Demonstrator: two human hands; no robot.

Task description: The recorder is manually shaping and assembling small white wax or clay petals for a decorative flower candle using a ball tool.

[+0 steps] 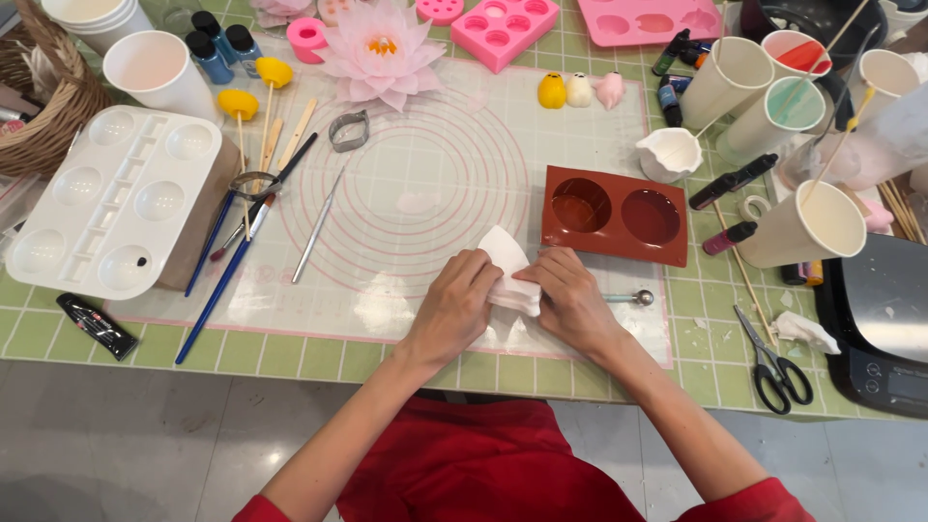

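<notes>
My left hand [456, 304] and my right hand [570, 300] both grip a small white, petal-shaped piece [507, 271] over the clear work mat [425, 184] near the table's front edge. The piece sticks up between my thumbs and fingers. Just beyond my right hand lies a brown two-cavity silicone mould [616, 215]. A small metal ball tool [633, 298] rests right of my right hand.
A white paint palette [106, 198], brushes [227, 266] and a metal tool [317, 232] lie left. A pink lotus flower [380, 50] and pink moulds [503, 27] sit at the back. Paper cups [807, 224], scissors [778, 365] and a black scale [880, 319] stand right.
</notes>
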